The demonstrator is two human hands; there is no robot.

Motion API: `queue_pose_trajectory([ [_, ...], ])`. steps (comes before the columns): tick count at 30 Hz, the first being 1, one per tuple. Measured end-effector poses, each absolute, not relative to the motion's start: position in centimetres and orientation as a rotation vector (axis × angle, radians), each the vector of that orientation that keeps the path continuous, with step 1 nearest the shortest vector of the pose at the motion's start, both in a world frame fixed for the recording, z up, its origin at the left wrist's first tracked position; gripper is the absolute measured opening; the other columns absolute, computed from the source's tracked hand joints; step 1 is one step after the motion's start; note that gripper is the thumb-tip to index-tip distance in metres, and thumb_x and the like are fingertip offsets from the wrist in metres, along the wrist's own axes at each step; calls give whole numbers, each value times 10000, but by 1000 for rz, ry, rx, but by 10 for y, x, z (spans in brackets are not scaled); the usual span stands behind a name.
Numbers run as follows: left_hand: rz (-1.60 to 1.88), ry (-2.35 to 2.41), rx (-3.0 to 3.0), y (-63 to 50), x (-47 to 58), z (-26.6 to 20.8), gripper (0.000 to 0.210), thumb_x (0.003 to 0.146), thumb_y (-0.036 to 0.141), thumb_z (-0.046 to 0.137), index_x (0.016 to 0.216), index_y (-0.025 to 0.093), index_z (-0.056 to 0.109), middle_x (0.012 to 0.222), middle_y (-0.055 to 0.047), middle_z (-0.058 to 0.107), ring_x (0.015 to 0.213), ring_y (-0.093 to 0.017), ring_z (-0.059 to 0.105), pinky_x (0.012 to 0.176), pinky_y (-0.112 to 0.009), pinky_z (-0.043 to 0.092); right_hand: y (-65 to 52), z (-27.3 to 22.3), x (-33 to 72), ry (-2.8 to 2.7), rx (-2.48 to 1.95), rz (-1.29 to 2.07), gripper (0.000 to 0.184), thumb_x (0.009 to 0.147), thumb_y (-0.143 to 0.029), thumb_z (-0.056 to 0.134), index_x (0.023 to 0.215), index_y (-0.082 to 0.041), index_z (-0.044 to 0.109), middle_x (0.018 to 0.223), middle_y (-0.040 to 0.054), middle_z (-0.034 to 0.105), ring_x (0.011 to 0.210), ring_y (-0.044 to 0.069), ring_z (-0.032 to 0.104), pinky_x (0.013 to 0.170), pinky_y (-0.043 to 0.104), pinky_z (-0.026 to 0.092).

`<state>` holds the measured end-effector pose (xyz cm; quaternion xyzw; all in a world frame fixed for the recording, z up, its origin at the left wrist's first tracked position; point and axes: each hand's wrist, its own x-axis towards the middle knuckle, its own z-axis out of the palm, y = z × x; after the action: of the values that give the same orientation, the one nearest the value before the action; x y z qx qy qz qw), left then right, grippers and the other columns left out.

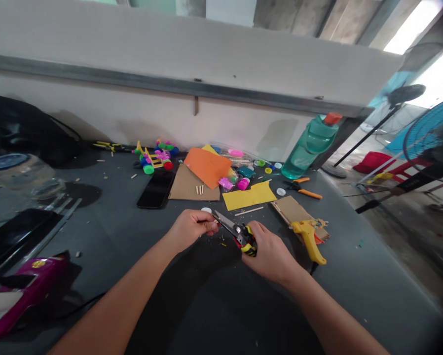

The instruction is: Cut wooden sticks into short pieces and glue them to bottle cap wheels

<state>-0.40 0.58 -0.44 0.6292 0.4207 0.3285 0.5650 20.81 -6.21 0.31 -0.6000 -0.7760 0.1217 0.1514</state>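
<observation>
In my right hand [268, 251] is a pair of heavy-duty scissors [238, 230] with black, yellow and red handles, its blades pointing up and left. Pinched between the fingertips of my left hand [192, 228] is a small pale wooden stick [216, 222], mostly hidden by the fingers. The blade tips reach right beside those fingertips; whether they touch the stick, I cannot tell. Just behind the left fingers lies a white bottle cap [206, 210]. Small cut stick pieces [200, 190] rest on a cardboard sheet [184, 187], and a longer stick [248, 211] lies behind the scissors.
A yellow glue gun [308, 239] lies on cardboard at the right, with orange-handled pliers [306, 190] behind it. Farther back are a green water bottle [310, 148], yellow paper [249, 197], orange paper [206, 167], a phone [155, 190] and a colourful toy [155, 159]. A clear jar [21, 175] stands left.
</observation>
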Motion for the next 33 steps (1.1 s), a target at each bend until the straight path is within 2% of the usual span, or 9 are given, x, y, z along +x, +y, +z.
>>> queue_pose_trajectory([
  [9, 790, 1021, 1831, 7, -9, -8, 135, 740, 216, 573, 665, 166, 673, 632, -10, 629, 607, -125, 572, 576, -224, 433, -61, 5, 205, -2331, -1798, 288, 266, 649, -258, 527, 863, -209, 376, 836, 27, 534, 725, 188, 530, 597, 264, 307],
  [15, 802, 1069, 1957, 4, -10, -1, 167, 739, 166, 550, 608, 176, 653, 618, -7, 637, 614, -129, 586, 579, -218, 434, -61, 5, 204, -2369, -1830, 314, 278, 677, -275, 544, 886, -205, 376, 822, 32, 563, 687, 192, 563, 567, 263, 281],
  [24, 856, 1002, 1791, 4, -5, -3, 140, 744, 201, 561, 660, 165, 667, 627, -18, 643, 595, -126, 587, 575, -232, 474, -58, -4, 207, -2307, -1798, 341, 259, 693, -240, 529, 903, -200, 382, 794, 37, 588, 672, 189, 573, 561, 250, 284],
  [33, 908, 968, 1612, 5, -7, -4, 119, 737, 247, 595, 729, 150, 665, 685, -31, 652, 633, -138, 602, 632, -267, 494, -65, 2, 200, -2108, -1750, 546, 238, 701, -244, 518, 884, -218, 369, 738, 0, 553, 677, 184, 552, 573, 247, 302],
])
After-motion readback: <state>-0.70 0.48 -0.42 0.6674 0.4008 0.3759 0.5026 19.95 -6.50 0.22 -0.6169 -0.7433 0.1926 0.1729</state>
